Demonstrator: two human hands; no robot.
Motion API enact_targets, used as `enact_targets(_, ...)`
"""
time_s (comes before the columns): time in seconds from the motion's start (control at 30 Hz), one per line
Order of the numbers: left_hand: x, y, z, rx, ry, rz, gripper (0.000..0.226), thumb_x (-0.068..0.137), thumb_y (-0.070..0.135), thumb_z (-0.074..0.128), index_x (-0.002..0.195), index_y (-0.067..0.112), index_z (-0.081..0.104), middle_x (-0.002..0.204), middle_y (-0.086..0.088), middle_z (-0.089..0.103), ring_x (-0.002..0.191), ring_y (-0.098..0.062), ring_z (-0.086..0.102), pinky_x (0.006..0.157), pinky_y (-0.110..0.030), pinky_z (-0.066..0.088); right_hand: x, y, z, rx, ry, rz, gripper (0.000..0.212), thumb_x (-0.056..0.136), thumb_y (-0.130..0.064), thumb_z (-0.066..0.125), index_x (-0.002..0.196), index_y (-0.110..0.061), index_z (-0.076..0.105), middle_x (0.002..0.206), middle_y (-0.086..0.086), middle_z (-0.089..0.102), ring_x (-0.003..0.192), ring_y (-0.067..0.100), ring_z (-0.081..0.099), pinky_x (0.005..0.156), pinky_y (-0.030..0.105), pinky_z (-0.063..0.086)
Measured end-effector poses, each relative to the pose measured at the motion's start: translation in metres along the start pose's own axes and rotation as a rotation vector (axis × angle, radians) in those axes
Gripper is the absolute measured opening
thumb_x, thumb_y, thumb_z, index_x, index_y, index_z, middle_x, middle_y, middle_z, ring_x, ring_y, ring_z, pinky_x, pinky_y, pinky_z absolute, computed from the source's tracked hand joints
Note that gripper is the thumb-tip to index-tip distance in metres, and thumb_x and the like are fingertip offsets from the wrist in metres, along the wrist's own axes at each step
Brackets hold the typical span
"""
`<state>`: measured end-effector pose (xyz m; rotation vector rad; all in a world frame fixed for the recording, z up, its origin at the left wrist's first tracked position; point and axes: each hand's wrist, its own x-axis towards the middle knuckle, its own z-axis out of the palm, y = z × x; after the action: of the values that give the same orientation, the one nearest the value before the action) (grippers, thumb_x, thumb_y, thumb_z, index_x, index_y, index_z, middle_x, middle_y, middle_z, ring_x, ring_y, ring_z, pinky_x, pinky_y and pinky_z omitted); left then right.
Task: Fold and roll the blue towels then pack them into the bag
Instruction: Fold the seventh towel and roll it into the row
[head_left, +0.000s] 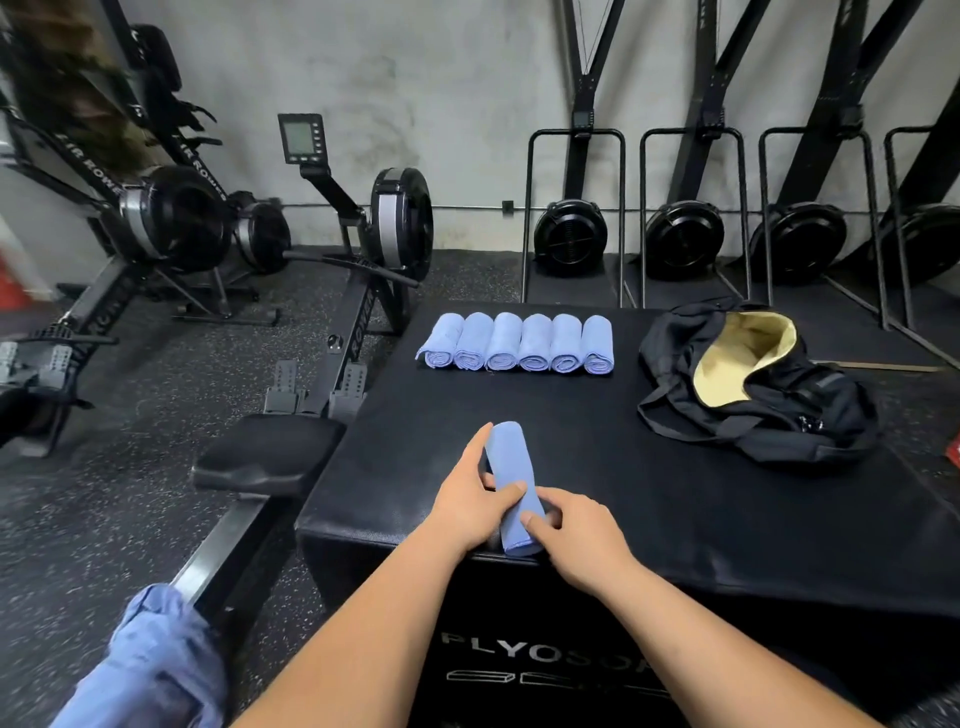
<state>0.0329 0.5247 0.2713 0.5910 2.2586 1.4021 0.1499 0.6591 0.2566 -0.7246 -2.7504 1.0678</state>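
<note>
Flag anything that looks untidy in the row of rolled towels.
The leftmost roll is looser: its outer flap flares out to the left at the near end, while the other five sit tight and even.

rolled blue towel (511, 483): lengthwise at near edge of surface (649, 499), gripped by left hand (475, 501) and right hand (576, 535) | six rolled towels (517, 343): side by side in a row at far side, spiral ends facing near | bag (810, 415): black, slumped, mouth open, tan lining showing, right of row, apart
</note>
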Motion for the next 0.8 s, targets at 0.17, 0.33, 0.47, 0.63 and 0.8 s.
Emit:
enact_targets(0.17,-0.007,0.001,-0.013,-0.125,-0.008,-0.001,0.083,0.085,0.026,0.077,0.146,0.066,0.036,0.107,-0.004,0.066,0.088,-0.014,0.067,0.091,-0.033,0.060,-0.009,0.001,0.005,-0.052,-0.002,-0.110,0.042,0.098,-0.059,0.052,0.140,-0.056,0.052,0.092,-0.019,0.065,0.106,0.013,0.046,0.098,0.040,0.046)
enact_targets(0.33,-0.006,0.001,-0.026,-0.272,0.053,0.010,0.076,0.087,0.016,0.071,0.139,0.066,0.046,0.097,-0.005,0.061,0.078,-0.010,0.063,0.071,-0.021,0.055,0.001,-0.009,-0.003,0.122,-0.068,-0.117,0.063,0.089,-0.065,0.067,0.146,-0.063,0.040,0.123,-0.021,0.059,0.125,0.003,0.044,0.110,0.036,0.040)
enact_targets(0.47,0.005,0.008,-0.042,-0.410,0.039,-0.012,0.076,0.089,0.012,0.073,0.137,0.067,0.050,0.093,-0.004,0.069,0.088,-0.016,0.074,0.087,-0.040,0.063,0.011,-0.031,-0.019,0.457,-0.223,-0.122,0.081,0.091,-0.049,0.076,0.150,-0.071,0.024,0.136,-0.014,0.063,0.119,0.003,0.066,0.110,0.036,0.048)
enact_targets(0.63,0.020,0.011,-0.059,-0.496,0.013,0.014,0.067,0.090,0.012,0.080,0.137,0.055,0.059,0.096,-0.004,0.076,0.104,-0.031,0.076,0.097,-0.056,0.060,0.026,-0.056,-0.023,0.657,-0.272,-0.167,0.072,0.102,-0.027,0.069,0.155,-0.055,0.029,0.120,-0.002,0.077,0.116,0.016,0.071,0.106,0.044,0.055)
enact_targets(0.8,0.039,0.008,-0.070,-0.496,0.054,0.043,0.056,0.091,0.017,0.082,0.134,0.047,0.062,0.097,-0.003,0.077,0.103,-0.027,0.077,0.096,-0.056,0.060,0.050,-0.066,-0.013,0.794,-0.230,-0.107,0.065,0.099,-0.019,0.072,0.152,-0.046,0.046,0.108,0.005,0.078,0.110,0.021,0.074,0.102,0.047,0.058)
